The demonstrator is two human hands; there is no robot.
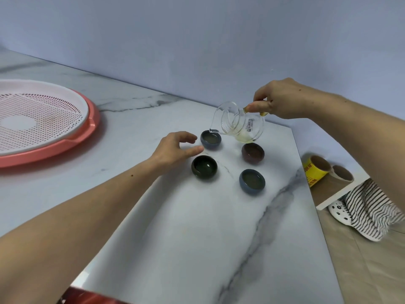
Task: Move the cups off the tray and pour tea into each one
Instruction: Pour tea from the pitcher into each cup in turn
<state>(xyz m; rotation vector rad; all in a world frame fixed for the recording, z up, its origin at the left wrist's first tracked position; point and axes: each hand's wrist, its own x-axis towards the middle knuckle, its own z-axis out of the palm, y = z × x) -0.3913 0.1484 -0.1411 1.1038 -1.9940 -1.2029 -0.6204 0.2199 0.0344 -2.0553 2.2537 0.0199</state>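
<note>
Several small cups stand on the marble table: a blue-grey cup (210, 139) at the back left, a dark green cup (204, 167), a brown cup (253, 153) and a blue cup (252, 181) at the front right. My right hand (282, 99) grips the handle of a glass teapot (238, 122), tilted with its spout over the back-left cup, pale tea inside. My left hand (176, 148) hovers with fingers apart beside that cup, not touching it. The pink tray (83, 137) with its white perforated insert lies at the left with no cups on it.
The table's right edge runs diagonally past the cups. Beyond it sit rolls of tape (317, 170) on a white shelf, a striped cloth (370, 207) and a white shoe on the floor. A blue wall stands close behind.
</note>
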